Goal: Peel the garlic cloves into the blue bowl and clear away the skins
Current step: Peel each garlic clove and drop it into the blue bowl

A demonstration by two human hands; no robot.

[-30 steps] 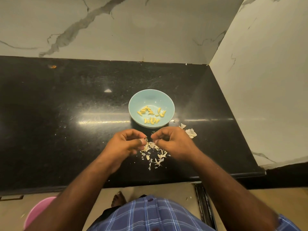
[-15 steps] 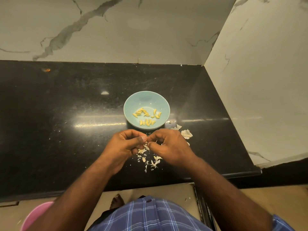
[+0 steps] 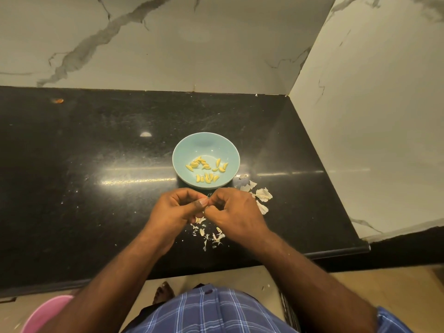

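Both hands, left hand (image 3: 176,209) and right hand (image 3: 234,211), pinch something tiny near the blue bowl (image 3: 182,150) holding peeled cloves (image 3: 206,169).

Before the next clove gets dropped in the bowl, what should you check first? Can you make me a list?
1. Bowl upright and within reach, just beyond the hands: ok.
2. Room in the bowl for more cloves: ok.
3. No skins in the bowl: ok, only yellow cloves show.
4. Clove fully peeled: cannot tell, the left hand and right hand hide it.
5. Skins cleared off the counter: not ok, scraps lie right of the bowl and under the hands.
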